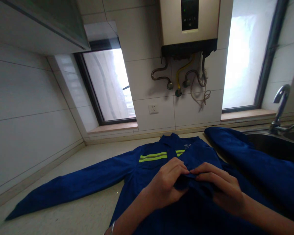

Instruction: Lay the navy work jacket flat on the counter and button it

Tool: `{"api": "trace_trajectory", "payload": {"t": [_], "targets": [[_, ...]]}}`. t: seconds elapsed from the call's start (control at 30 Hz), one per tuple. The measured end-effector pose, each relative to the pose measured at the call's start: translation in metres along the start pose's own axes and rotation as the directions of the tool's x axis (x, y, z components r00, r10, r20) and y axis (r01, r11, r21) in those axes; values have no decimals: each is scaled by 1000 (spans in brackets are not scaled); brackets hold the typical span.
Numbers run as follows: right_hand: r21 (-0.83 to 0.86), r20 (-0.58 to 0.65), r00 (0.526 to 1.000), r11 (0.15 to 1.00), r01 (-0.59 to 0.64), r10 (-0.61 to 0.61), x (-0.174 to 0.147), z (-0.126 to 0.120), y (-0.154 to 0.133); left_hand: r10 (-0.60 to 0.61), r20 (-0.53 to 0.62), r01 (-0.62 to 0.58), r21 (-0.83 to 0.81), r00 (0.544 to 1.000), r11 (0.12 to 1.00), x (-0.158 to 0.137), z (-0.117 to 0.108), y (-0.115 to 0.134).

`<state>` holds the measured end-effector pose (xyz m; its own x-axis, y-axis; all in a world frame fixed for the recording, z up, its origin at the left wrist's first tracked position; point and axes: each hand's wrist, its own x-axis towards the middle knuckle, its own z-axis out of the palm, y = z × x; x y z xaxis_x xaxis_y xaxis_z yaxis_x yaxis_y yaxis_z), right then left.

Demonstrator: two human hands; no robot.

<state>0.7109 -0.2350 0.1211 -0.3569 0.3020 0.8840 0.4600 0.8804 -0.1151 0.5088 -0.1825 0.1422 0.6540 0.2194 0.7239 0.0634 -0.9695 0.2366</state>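
A blue work jacket (147,176) with yellow-and-grey reflective strips lies spread over the counter, its collar toward the wall. One sleeve (71,189) stretches out to the left. My left hand (165,182) and my right hand (221,186) meet over the front of the jacket, fingertips almost touching. Both pinch a raised edge of the blue cloth between thumb and fingers. Folds beneath the hands are dark, and any fastener at the fingertips is too small to make out.
More blue cloth (267,163) lies at the right, overlapping the sink (259,133) near a chrome faucet (281,107); whether it joins the jacket I cannot tell. A water heater (188,23) with hoses hangs above a wall socket (153,109). Pale counter (71,215) shows at left.
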Motion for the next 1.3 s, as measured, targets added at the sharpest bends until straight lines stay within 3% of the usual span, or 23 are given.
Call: {"api": "trace_trajectory", "payload": {"t": [0.1,0.17,0.23,0.37,0.5,0.6,0.73,1.07,1.17,1.3], "targets": [[14,0,985,985,-171,171,2,0,7,-126,19,127,-23,992,992,3,-4,-2],[-2,8,938,938,-347,347,4,-3,13,-255,14,255,-40,967,966,5,-8,-7],[-26,31,874,875,-484,485,8,-7,17,-384,3,384,-68,923,921,6,-13,-14],[-45,46,791,792,-609,611,14,-15,19,-561,55,560,-198,826,805,5,-19,-31],[22,20,725,725,-688,688,16,-19,19,-540,135,555,-275,831,785,2,-18,-40],[141,44,665,654,-743,746,18,-22,22,-507,134,524,-183,852,832,-1,-18,-40],[272,174,600,547,-792,781,18,-26,27,-480,104,488,-78,871,869,-4,-21,-43],[305,322,563,479,-823,761,16,-29,29,-385,181,413,-150,905,898,-4,-33,-43],[348,402,557,441,-827,727,18,-22,28,-414,94,424,-193,906,885,0,-30,-37],[281,525,448,349,-894,724,19,-11,48,-519,-108,468,-308,848,828,6,-24,-33]]}}
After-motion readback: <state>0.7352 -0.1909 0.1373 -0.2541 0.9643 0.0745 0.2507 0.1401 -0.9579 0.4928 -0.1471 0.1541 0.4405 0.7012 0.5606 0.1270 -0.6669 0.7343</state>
